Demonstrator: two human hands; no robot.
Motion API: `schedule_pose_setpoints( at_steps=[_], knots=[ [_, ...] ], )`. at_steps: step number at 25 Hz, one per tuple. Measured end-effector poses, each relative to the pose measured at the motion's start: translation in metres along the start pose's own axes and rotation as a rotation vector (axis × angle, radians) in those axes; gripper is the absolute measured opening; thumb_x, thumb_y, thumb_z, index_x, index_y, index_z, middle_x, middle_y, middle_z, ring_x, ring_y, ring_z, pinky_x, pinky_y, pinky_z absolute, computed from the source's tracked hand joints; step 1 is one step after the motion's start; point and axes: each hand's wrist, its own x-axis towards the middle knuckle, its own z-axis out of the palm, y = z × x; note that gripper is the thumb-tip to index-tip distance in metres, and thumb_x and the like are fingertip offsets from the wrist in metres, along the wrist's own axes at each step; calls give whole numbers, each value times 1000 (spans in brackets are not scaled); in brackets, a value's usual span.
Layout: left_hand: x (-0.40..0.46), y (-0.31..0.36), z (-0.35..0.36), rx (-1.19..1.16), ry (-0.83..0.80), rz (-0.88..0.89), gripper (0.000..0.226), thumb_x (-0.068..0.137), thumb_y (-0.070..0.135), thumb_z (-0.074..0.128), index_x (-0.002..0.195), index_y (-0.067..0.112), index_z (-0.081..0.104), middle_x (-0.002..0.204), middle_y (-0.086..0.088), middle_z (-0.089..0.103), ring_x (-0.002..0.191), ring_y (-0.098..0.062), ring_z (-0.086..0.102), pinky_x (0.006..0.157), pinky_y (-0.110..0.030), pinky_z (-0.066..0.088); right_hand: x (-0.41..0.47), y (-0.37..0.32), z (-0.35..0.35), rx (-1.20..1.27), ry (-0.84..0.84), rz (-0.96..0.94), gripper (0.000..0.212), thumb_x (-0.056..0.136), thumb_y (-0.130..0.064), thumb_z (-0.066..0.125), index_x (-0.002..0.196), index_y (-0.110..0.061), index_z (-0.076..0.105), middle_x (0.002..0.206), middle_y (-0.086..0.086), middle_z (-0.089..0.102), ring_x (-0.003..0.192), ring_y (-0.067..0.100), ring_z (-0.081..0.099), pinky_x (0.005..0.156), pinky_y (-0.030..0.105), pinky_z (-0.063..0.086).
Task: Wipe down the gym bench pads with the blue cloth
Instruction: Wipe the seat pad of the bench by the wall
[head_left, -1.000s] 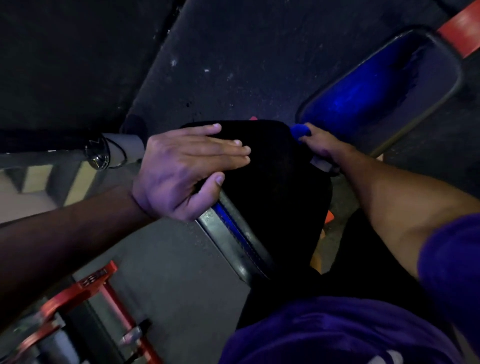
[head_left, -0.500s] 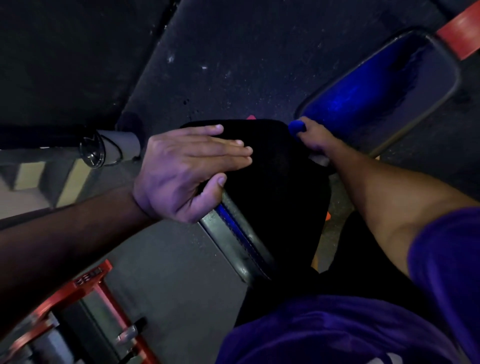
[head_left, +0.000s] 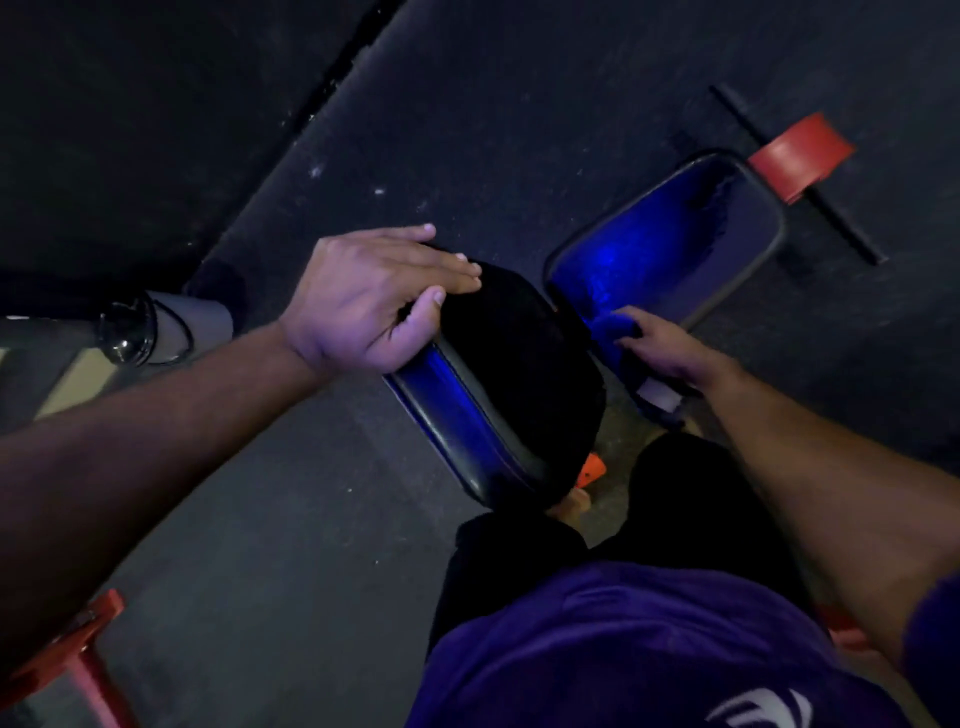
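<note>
The near bench pad (head_left: 498, 374) sits at frame centre, dark on top with a glossy blue-lit side edge running toward 7 o'clock. The left hand (head_left: 374, 306) lies on the pad's far-left corner, at 10 o'clock from the pad's middle: four fingers straight and held together, flat across the top surface, while the thumb wraps round the side edge, so the hand clasps that corner. The second bench pad (head_left: 670, 244) lies at 2 o'clock from the first, just beside it with a narrow gap between, its surface lit bright blue. The right hand (head_left: 665, 348) is at that pad's near end, at 3 o'clock from the centre pad. Its fingers are bent over the blue cloth (head_left: 610, 325), which shows as a bunched blue mass at the fingertips, pressed against the second pad's near edge; whether the thumb also grips the cloth cannot be told. A pale label-like patch appears below the right hand; its nature cannot be determined. A red frame bracket (head_left: 800, 153) stands beyond the second pad at 2 o'clock. Another red frame member (head_left: 78, 654) appears at 8 o'clock. The dark floor (head_left: 519, 130) lies beneath all items.
</note>
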Motion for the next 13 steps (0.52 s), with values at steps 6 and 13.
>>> schedule_pose_setpoints(
  at_steps=[6,13],
  knots=[
    [-21,42,15,-22,145,-512,59,109,37,24,157,4,31,166,-12,25,156,-22,18,128,-33,4,-129,-101,-8,115,318,-231,33,90,-21,65,122,-31,60,112,-8,69,107,12,62,93,20,42],
    [-20,111,47,-299,389,-893,72,106,44,30,161,5,3,171,-9,-9,155,-14,-17,126,-28,-10,-229,-157,44,-82,135,-613,57,94,-60,37,149,-49,25,161,-18,20,132,13,35,114,30,24]
  ],
)
